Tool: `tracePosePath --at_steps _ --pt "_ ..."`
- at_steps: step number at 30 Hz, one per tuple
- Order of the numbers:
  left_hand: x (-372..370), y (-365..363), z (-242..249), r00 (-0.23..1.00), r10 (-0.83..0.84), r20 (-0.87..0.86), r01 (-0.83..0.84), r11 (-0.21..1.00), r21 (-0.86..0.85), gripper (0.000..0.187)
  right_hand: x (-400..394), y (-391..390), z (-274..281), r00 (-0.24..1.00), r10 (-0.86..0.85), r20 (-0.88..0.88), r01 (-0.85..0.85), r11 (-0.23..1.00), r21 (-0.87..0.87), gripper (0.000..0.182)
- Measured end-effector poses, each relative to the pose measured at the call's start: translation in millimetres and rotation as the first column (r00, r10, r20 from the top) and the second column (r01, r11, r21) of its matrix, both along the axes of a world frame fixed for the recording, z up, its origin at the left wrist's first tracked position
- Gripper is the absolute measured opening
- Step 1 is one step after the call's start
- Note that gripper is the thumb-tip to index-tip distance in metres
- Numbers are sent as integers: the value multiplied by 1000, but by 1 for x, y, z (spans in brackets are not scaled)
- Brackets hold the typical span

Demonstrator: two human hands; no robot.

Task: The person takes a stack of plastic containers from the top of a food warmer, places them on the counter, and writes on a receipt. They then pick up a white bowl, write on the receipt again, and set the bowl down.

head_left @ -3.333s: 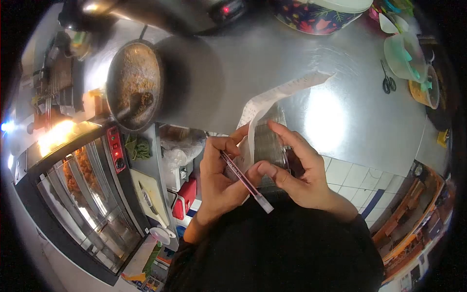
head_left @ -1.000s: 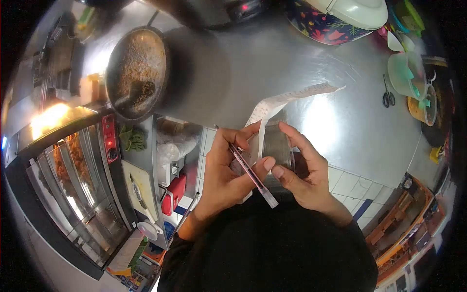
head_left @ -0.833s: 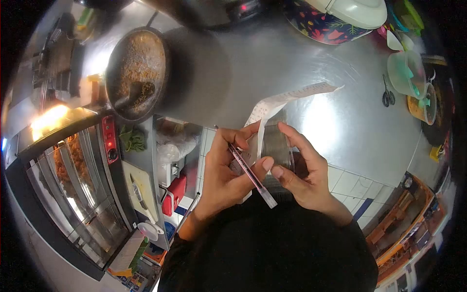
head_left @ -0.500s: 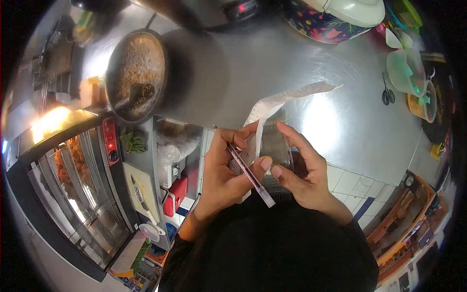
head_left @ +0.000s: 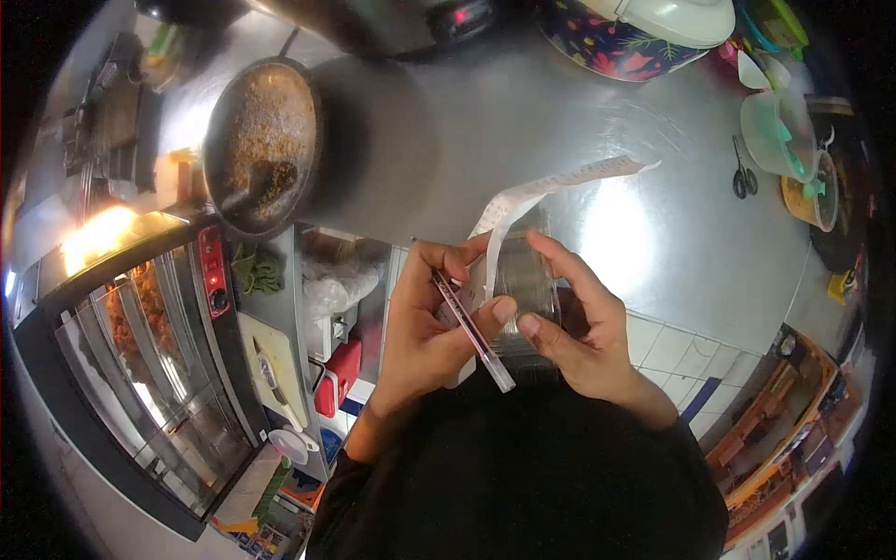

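Note:
In the middle of the head view, my left hand (head_left: 420, 322) is closed around a pen (head_left: 478, 338) and a long paper strip (head_left: 551, 187). The pen slants across the fingers with its pale end low and towards my body. Printed or written marks show on the paper, which curls up and away to the right over the counter. My right hand (head_left: 597, 341) grips the side of a stack of thin, clear plastic pieces (head_left: 525, 278) with fine ridges. Both thumbs lie against the near side of this stack, their tips close together.
A dark pan with brown crumbs (head_left: 266, 140) sits on the steel counter (head_left: 448, 140) at left. Scissors (head_left: 744, 173), plastic tubs (head_left: 779, 135) and a flowered pot (head_left: 625, 47) stand farther right. A lit glass food cabinet (head_left: 159, 364) and a knife on a board (head_left: 271, 369) are at lower left.
The hands keep the same grip. The pen has shifted slightly up and left, and the paper strip bows out a little more near the left thumb.

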State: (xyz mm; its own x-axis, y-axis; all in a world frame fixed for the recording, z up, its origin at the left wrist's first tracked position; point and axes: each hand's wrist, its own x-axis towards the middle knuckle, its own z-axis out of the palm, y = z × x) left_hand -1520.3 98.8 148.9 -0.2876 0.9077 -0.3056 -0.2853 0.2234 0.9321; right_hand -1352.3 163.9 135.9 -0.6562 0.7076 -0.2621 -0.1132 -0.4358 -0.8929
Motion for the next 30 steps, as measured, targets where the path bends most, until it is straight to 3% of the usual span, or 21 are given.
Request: tracePosePath --at_steps 3,5,7,11,13,15,20,27,30 --pt "0 -1 -2 998 -4 -56 5 1000 22 43 3 0 -11 999 21 31 -26 984 175 63" --pt "-1 -1 -3 991 -20 -129 25 999 35 44 3 0 -9 999 26 46 -33 986 165 63" --pt "-1 -2 -5 978 -41 -206 51 998 45 44 2 -1 2 999 17 41 -17 1000 -16 63" --pt "2 -4 -4 968 -22 -251 31 999 34 45 1 -2 -5 999 13 33 -16 997 75 63" --pt "2 -3 -3 964 -26 -263 37 999 38 45 3 1 6 993 66 94 -64 998 -27 63" --pt "4 -2 -1 978 -1 -207 5 1000 19 46 1 -3 -10 999 1 46 -7 991 131 63" --pt "4 -1 -1 986 13 -165 -11 1000 13 46 1 -3 -6 1000 -12 10 11 998 62 63" --pt "3 -3 -4 984 0 -177 1 1000 2 48 3 -1 -15 999 -1 48 -11 965 261 64" --pt "4 -2 -2 985 -7 -170 6 1000 -7 49 1 -3 -11 999 -26 33 18 979 205 64"
